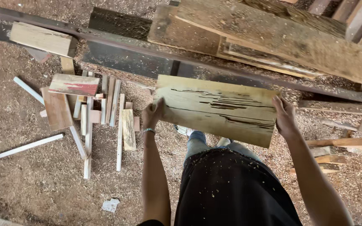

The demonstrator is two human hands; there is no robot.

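Closest to the lens is your black sawdust-flecked apron (231, 188), with your blue jeans (197, 142) poking out just past it. Both your hands are gripping the flat pale yellowish wooden board with dark cracks across its face (216, 109). Your left hand (152, 115), the one with a thin bracelet at the wrist, is clamped on the board's left end, and your right hand (284, 117) is wrapped around the right end. The board's up in the air in front of you, tilted a bit, above the sawdust-covered floor (30, 184) and just in front of the long dark metal rail (147, 50).

Off to your left there's a scatter of thin pale wood offcut strips (105, 117) lying on the floor, with a short plank smeared in red paint (74, 85) resting on top of some of them. Behind the rail, big rough weathered planks (281, 37) are stacked up, well apart from the board.
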